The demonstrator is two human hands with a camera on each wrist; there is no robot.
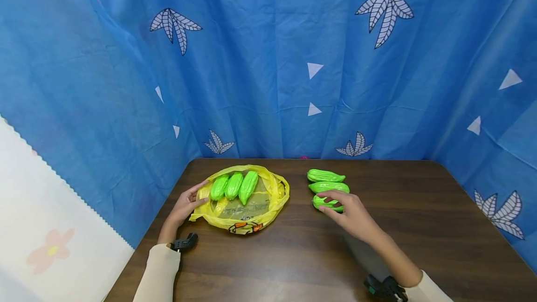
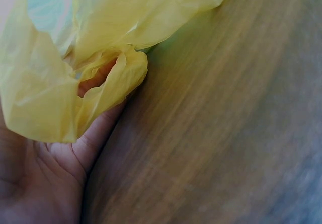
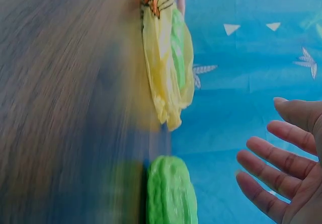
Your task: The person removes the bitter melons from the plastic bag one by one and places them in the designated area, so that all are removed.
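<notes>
Bitter gourds [image 1: 233,186] lie in two groups: three inside our yellow plastic bag [image 1: 277,199], three side by side on the wood-grain table [image 1: 272,264]. Our right hand [image 1: 351,216] arches over the nearest loose gourd [image 1: 328,203], thumb and fingers apart; we judge this the reach. Our left hand [image 1: 184,206] touches the bag's left edge; with plastic covering fingers, we cannot tell if it pinches. Next probably calls for closing thumb and fingers around that gourd.
</notes>
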